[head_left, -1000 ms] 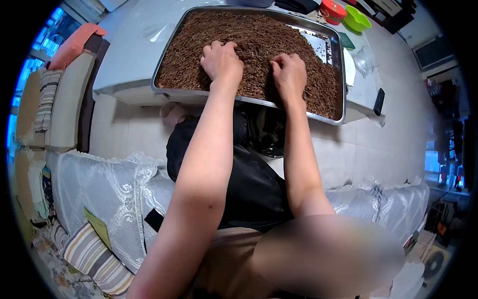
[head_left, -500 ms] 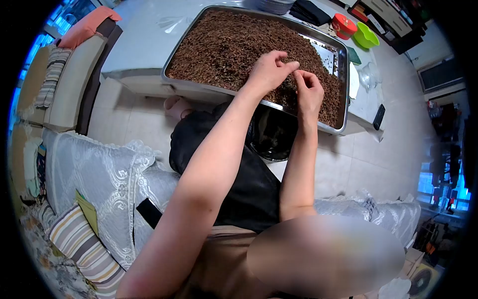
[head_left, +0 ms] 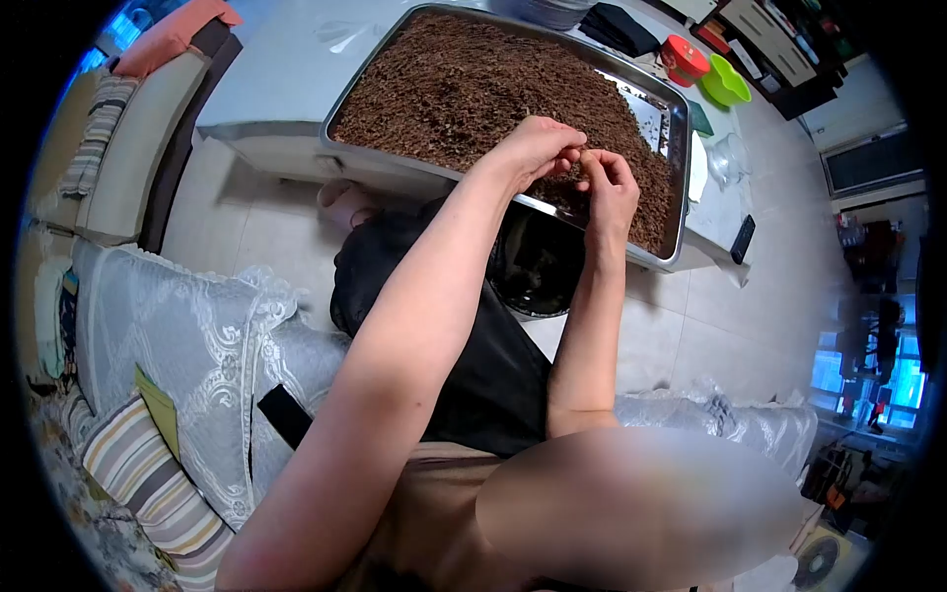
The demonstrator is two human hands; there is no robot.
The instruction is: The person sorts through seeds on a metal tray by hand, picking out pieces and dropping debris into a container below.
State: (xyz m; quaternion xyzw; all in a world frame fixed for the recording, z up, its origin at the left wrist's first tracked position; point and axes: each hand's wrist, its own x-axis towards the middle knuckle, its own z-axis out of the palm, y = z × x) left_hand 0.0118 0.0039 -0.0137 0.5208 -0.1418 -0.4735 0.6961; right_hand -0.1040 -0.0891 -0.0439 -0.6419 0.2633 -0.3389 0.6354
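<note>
A metal tray [head_left: 345,97] on the table holds a wide heap of small dried brown bits [head_left: 464,84]. Over the tray's near side, my left hand [head_left: 541,153] is closed in a pinch. My right hand [head_left: 612,185] pinches just beside it, the fingertips of both hands almost meeting. Whatever lies between the fingers is too small to make out. Below the tray's near edge, between my legs, stands a black bucket-like container [head_left: 538,266] with a glossy inside.
Past the tray on the table [head_left: 258,94] are a red container [head_left: 684,59], a green bowl [head_left: 726,81], a dark folded cloth [head_left: 618,30] and a clear plastic cup [head_left: 728,160]. A black remote [head_left: 743,239] lies at the right edge. A phone-like dark object [head_left: 285,415] rests on the lace-covered sofa [head_left: 197,335].
My left hand has turned, its fingers curling further down towards the right hand. The right hand stays almost in place. The view has shifted slightly.
</note>
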